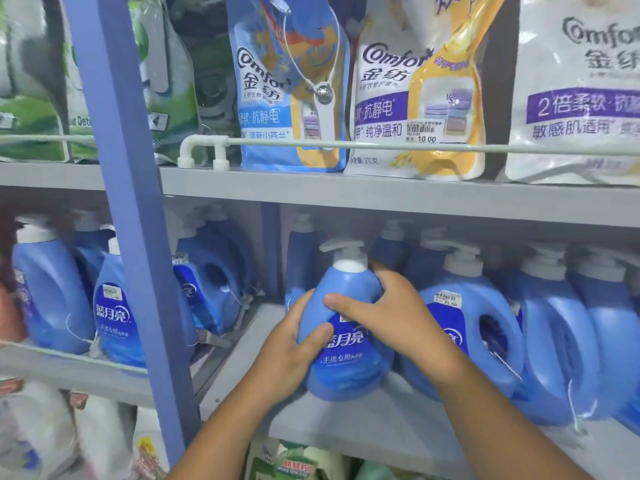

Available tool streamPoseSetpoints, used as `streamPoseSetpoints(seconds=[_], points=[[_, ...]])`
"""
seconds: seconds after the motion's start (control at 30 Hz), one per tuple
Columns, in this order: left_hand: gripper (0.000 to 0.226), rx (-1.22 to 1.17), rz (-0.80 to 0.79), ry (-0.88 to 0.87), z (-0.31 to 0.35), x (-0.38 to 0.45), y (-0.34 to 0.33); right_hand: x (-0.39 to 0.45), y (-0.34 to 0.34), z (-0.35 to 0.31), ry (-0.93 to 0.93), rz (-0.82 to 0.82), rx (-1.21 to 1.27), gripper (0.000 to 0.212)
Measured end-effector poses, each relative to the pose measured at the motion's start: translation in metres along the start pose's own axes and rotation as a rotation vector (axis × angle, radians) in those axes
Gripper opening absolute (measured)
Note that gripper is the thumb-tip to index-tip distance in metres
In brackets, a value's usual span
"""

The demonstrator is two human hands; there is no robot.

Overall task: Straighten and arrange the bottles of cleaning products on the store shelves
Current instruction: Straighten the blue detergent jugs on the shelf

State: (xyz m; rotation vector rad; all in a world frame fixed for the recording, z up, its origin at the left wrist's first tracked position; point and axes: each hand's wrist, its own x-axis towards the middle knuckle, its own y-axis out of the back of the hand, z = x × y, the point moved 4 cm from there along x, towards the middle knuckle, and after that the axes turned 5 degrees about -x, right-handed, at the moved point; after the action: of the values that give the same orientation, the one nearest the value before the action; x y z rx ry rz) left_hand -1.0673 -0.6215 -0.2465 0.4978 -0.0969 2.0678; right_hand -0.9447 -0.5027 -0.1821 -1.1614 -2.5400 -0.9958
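A blue pump bottle [348, 362] with a white pump head stands upright at the front of the grey middle shelf [346, 427]. My left hand [294, 344] grips its left side, thumb across the label. My right hand [388, 313] wraps its right shoulder, thumb on the front. Right of it stand larger blue handled jugs [474, 327] with white pumps, side on. More blue bottles sit behind in shadow.
A blue upright post [138, 237] divides the shelving. Left of it stand more blue bottles [114, 313] behind a rail. The shelf above holds Comfort softener pouches [291, 98] behind a white rail [381, 145]. White and green packs lie on the shelf below.
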Motion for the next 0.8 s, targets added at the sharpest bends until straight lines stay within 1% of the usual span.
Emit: streamPoseSetpoints(seconds=[0.07, 0.1, 0.17, 0.2, 0.23, 0.27, 0.3, 0.33, 0.37, 0.47, 0.5, 0.53, 0.57, 0.6, 0.63, 0.67, 0.7, 0.73, 0.77, 0.8], points=[[0.041, 0.059, -0.031, -0.015, -0.002, 0.009, 0.001, 0.004, 0.0, 0.007, -0.058, 0.031, 0.007, 0.048], [0.042, 0.096, 0.041, -0.048, -0.004, 0.016, 0.006, 0.004, 0.002, 0.01, -0.083, 0.051, 0.005, 0.05], [0.038, 0.22, 0.365, -0.06, -0.011, 0.043, 0.03, 0.004, 0.006, 0.014, -0.115, 0.072, 0.003, 0.054], [0.035, 0.29, 0.515, 0.013, -0.016, 0.057, 0.045, 0.005, 0.007, 0.017, -0.123, 0.07, 0.002, 0.056], [0.037, 0.355, 0.592, 0.113, -0.022, 0.07, 0.055, 0.006, 0.008, 0.019, -0.129, 0.057, -0.001, 0.057], [0.042, 0.401, 0.584, 0.215, -0.03, 0.082, 0.059, 0.007, 0.008, 0.021, -0.134, 0.05, 0.0, 0.057], [0.044, 0.429, 0.534, 0.277, -0.036, 0.09, 0.057, 0.008, 0.008, 0.022, -0.136, 0.052, 0.005, 0.056], [0.043, 0.442, 0.483, 0.297, -0.041, 0.093, 0.052, 0.01, 0.008, 0.022, -0.134, 0.062, 0.01, 0.054], [0.039, 0.441, 0.436, 0.276, -0.043, 0.094, 0.045, 0.011, 0.008, 0.023, -0.131, 0.073, 0.013, 0.052], [0.019, 0.38, 0.241, 0.207, -0.048, 0.089, 0.023, 0.013, 0.007, 0.025, -0.138, 0.098, 0.004, 0.052], [0.016, 0.386, 0.244, 0.191, -0.05, 0.093, 0.023, 0.014, 0.006, 0.026, -0.143, 0.108, -0.005, 0.054], [0.01, 0.409, 0.316, 0.167, -0.052, 0.1, 0.028, 0.015, 0.005, 0.028, -0.15, 0.123, -0.016, 0.057], [0.005, 0.422, 0.422, 0.127, -0.049, 0.109, 0.035, 0.016, 0.004, 0.029, -0.154, 0.143, -0.031, 0.06], [0.024, 0.428, 0.52, 0.086, -0.044, 0.118, 0.04, 0.017, 0.003, 0.031, -0.158, 0.169, -0.046, 0.061], [0.052, 0.41, 0.552, 0.068, -0.041, 0.128, 0.045, 0.018, 0.002, 0.032, -0.163, 0.196, -0.06, 0.062], [0.082, 0.366, 0.504, 0.076, -0.038, 0.139, 0.047, 0.02, 0.0, 0.033, -0.172, 0.219, -0.069, 0.062], [0.105, 0.336, 0.414, 0.092, -0.036, 0.149, 0.046, 0.021, -0.001, 0.034, -0.186, 0.234, -0.069, 0.064], [0.117, 0.342, 0.33, 0.093, -0.037, 0.158, 0.044, 0.022, -0.001, 0.033, -0.2, 0.245, -0.068, 0.064], [0.119, 0.376, 0.272, 0.082, -0.041, 0.164, 0.041, 0.023, -0.002, 0.034, -0.211, 0.254, -0.072, 0.064], [0.116, 0.406, 0.27, 0.071, -0.048, 0.169, 0.039, 0.024, -0.001, 0.034, -0.216, 0.263, -0.078, 0.063]])
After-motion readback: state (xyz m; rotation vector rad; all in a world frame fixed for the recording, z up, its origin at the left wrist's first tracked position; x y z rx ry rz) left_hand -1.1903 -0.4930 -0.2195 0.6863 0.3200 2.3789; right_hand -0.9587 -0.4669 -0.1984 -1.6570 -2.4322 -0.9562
